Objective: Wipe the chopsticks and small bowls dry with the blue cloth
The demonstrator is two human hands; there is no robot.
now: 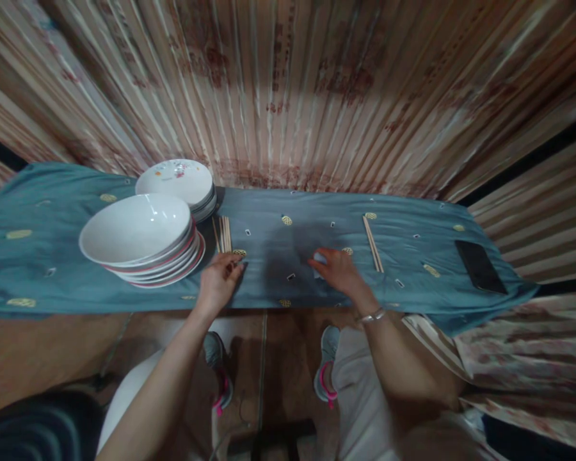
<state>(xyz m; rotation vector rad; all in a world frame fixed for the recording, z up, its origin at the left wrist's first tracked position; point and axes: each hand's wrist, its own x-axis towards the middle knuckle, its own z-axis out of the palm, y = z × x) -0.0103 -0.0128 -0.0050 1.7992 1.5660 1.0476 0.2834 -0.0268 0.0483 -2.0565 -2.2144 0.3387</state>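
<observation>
My left hand (219,280) is at the near ends of several light wooden chopsticks (225,234), just right of the bowls. Its fingers are bent in toward the thumb and cover those ends; whether a chopstick is between them is hidden. A small whitish cloth or tissue (319,258) is pinched in my right hand (340,269), low over the tablecloth. Further right, a pair of chopsticks (373,243) lies apart, slanting toward me. The blue-green tablecloth (269,205) has yellow pineapple prints.
Large white bowls (134,230) with red bands are stacked on the left. Behind them stands a stack of flower-patterned dishes (175,182). A black phone (480,266) lies at the right end. Pleated curtains (278,96) hang behind the table.
</observation>
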